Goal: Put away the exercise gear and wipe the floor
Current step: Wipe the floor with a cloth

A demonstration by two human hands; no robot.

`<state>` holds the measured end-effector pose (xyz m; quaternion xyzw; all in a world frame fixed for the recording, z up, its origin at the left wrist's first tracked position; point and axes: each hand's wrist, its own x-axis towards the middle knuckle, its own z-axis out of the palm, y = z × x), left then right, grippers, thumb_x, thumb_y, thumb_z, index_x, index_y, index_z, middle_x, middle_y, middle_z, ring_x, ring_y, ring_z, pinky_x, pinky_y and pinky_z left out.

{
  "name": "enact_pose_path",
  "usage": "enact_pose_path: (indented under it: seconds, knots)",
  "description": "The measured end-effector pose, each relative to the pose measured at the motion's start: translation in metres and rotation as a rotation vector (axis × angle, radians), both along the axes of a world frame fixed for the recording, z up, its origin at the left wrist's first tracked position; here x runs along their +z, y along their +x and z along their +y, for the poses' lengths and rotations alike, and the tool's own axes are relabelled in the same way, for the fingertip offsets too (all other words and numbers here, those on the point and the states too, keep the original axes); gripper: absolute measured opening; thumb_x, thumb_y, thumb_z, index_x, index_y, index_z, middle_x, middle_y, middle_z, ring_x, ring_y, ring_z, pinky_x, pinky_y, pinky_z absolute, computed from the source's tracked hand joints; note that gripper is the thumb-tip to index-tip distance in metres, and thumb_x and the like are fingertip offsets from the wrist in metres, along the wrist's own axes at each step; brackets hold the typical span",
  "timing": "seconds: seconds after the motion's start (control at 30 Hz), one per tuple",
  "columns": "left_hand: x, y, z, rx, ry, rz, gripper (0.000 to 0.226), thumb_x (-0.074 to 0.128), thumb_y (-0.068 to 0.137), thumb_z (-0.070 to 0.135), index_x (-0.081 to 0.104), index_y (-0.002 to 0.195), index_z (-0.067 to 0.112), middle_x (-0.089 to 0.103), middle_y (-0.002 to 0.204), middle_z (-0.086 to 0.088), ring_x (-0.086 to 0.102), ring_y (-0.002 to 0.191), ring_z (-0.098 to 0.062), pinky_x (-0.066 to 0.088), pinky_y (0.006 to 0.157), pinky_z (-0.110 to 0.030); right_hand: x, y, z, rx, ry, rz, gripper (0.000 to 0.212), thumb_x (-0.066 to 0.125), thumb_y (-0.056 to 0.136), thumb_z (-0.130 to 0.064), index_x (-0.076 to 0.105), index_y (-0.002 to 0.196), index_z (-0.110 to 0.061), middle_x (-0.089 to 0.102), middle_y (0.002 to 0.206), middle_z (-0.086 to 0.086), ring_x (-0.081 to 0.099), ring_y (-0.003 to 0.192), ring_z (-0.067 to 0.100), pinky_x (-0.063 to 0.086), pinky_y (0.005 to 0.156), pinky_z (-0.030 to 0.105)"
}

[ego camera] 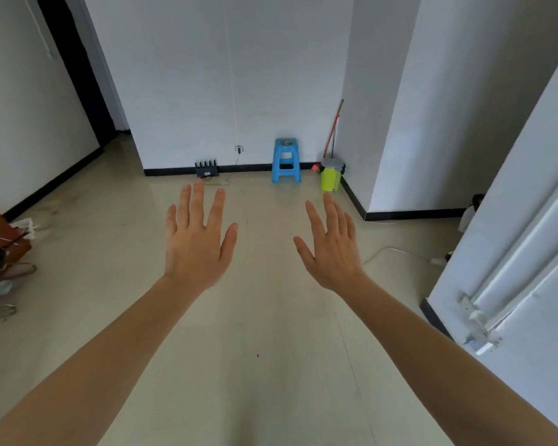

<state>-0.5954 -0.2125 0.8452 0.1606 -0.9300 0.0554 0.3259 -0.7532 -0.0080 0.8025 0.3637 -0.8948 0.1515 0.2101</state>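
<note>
My left hand [196, 243] and my right hand [331, 246] are stretched out in front of me, backs up, fingers straight and spread, holding nothing. Below them lies the pale tiled floor [264, 333] with a small dark speck on it. A long-handled mop or broom [334, 130] leans in the far right corner, beside a yellow-green bucket [331, 177]. No exercise gear is plainly visible.
A blue plastic stool [285, 160] stands against the far wall. A black router [206, 169] sits at the baseboard. Brown furniture [0, 239] is at the left edge. A white door [512, 268] stands open on the right, with a white cable [397, 251] on the floor.
</note>
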Motion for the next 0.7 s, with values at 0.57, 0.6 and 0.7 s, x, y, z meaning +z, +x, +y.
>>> enact_pose_path:
  seconds: [0.57, 0.6, 0.7]
  knots:
    - [-0.007, -0.450, -0.327, -0.122, -0.044, -0.032, 0.062, 0.027, 0.103, 0.046, 0.025, 0.155, 0.012, 0.013, 0.162, -0.023, 0.015, 0.149, -0.040, 0.027, 0.113, -0.059, -0.004, -0.421, -0.308, -0.078, -0.045, 0.037, 0.070, 0.036, 0.102, -0.054, 0.014, 0.159, -0.020, -0.001, 0.166, 0.016, 0.011, 0.152, 0.036, 0.017, 0.121, 0.055]
    - [-0.013, -0.481, -0.342, -0.138, -0.053, -0.035, 0.062, 0.028, 0.103, 0.045, 0.026, 0.155, 0.012, 0.014, 0.162, -0.023, 0.016, 0.149, -0.041, 0.027, 0.113, -0.060, -0.010, -0.451, -0.320, -0.083, -0.049, 0.044, 0.070, 0.037, 0.102, -0.053, 0.015, 0.159, -0.019, 0.000, 0.166, 0.016, 0.012, 0.151, 0.036, 0.018, 0.121, 0.055]
    - [-0.028, -0.582, -0.387, -0.148, -0.062, -0.054, 0.062, 0.026, 0.103, 0.046, 0.025, 0.156, 0.014, 0.013, 0.162, -0.023, 0.015, 0.149, -0.040, 0.026, 0.113, -0.061, -0.029, -0.546, -0.358, -0.112, -0.070, 0.025, 0.069, 0.036, 0.102, -0.053, 0.017, 0.158, -0.018, 0.002, 0.166, 0.017, 0.014, 0.151, 0.038, 0.019, 0.120, 0.056]
